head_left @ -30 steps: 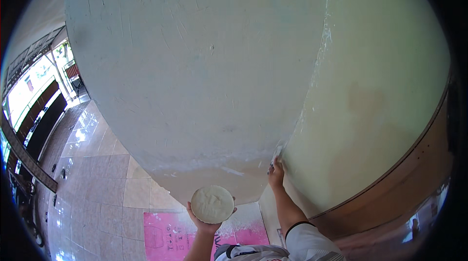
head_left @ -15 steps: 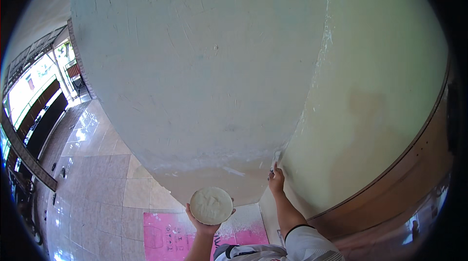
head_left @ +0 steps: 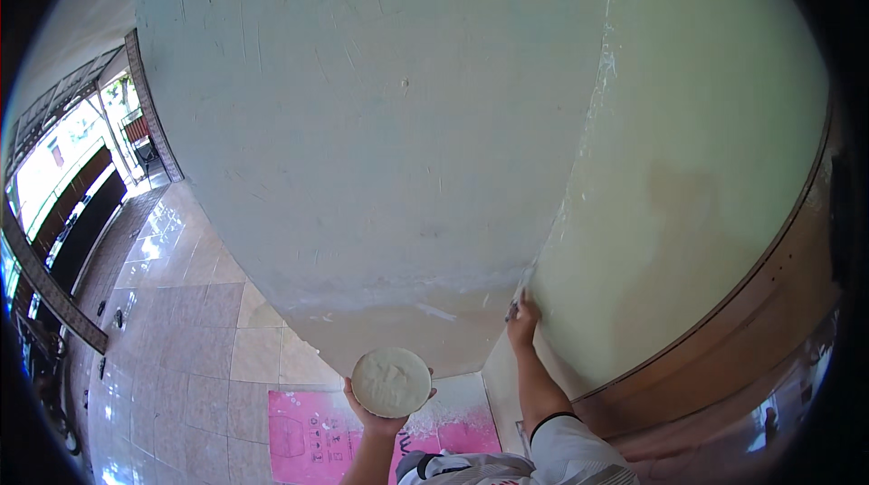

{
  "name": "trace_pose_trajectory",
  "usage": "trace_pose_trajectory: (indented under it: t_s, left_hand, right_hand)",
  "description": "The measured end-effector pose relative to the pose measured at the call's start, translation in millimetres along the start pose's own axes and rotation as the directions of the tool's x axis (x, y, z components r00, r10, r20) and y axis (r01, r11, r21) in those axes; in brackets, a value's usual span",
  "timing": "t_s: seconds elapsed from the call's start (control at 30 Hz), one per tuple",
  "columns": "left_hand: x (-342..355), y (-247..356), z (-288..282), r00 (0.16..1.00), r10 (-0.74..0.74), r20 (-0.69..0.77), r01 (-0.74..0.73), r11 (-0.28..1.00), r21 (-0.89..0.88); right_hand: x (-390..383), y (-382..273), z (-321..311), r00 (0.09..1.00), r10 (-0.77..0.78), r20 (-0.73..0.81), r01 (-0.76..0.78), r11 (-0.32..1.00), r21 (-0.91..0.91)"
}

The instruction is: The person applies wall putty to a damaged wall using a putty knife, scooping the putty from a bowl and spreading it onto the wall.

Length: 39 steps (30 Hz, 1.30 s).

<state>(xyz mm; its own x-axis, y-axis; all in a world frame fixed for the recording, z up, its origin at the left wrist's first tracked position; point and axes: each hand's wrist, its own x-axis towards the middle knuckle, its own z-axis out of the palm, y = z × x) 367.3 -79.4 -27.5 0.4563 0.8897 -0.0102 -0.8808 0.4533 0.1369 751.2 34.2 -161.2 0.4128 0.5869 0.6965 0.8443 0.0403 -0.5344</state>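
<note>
My left hand (head_left: 378, 422) is wrapped round a shallow round bowl (head_left: 392, 383) from below, and its fingers show at the rim. Pale, creamy putty with an uneven surface fills the bowl. In the inner corner between two walls, my right hand (head_left: 523, 320) grips a putty knife (head_left: 523, 284), small and partly hidden by the fingers. Its blade is at the joint of the grey-blue wall (head_left: 362, 168) and the yellow-green wall (head_left: 688, 123). White putty streaks (head_left: 436, 312) mark the lower part of the grey-blue wall.
A pink printed sheet (head_left: 308, 435) spotted with white lies on the floor below my hands. Tiles (head_left: 199, 349) stretch to the left, towards a bright opening with a dark railing (head_left: 81, 204). A curved brown wooden panel (head_left: 715, 358) borders the yellow-green wall at right.
My right hand with the putty knife has moved slightly up and right along the corner. My left hand and the bowl have stayed almost in place. The view has shifted a little.
</note>
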Motion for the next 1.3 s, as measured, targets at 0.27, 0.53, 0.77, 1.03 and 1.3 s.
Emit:
trace_pose_trajectory:
  t_s: [0.27, 0.53, 0.77, 1.03, 1.3]
  left_hand:
    - [-3.8, -9.5, -10.9, 0.995, 0.049, -0.091, -0.039, 0.994, 0.105]
    - [-11.9, -5.2, -9.4, 0.988, 0.081, -0.133, -0.07, 0.994, 0.083]
    - [-4.2, -13.3, -6.8, 0.99, 0.057, -0.13, -0.046, 0.995, 0.085]
    - [0.0, -13.0, -15.4, 0.992, 0.068, -0.107, -0.061, 0.996, 0.072]
    - [5.2, -12.4, -16.2, 0.996, 0.039, -0.082, -0.036, 0.999, 0.038]
  right_hand:
    - [-7.8, 16.2, 9.1, 0.99, 0.093, 0.102, -0.084, 0.993, -0.088]
    - [45.5, -20.8, -0.9, 0.999, -0.027, -0.042, 0.029, 0.999, 0.046]
    - [-34.4, 10.2, 11.8, 0.964, 0.17, 0.205, -0.207, 0.963, 0.174]
    - [32.7, -15.8, 10.0, 0.987, -0.138, -0.082, 0.143, 0.988, 0.063]
    - [2.6, -16.8, -0.7, 0.994, 0.031, 0.102, -0.039, 0.996, 0.08]
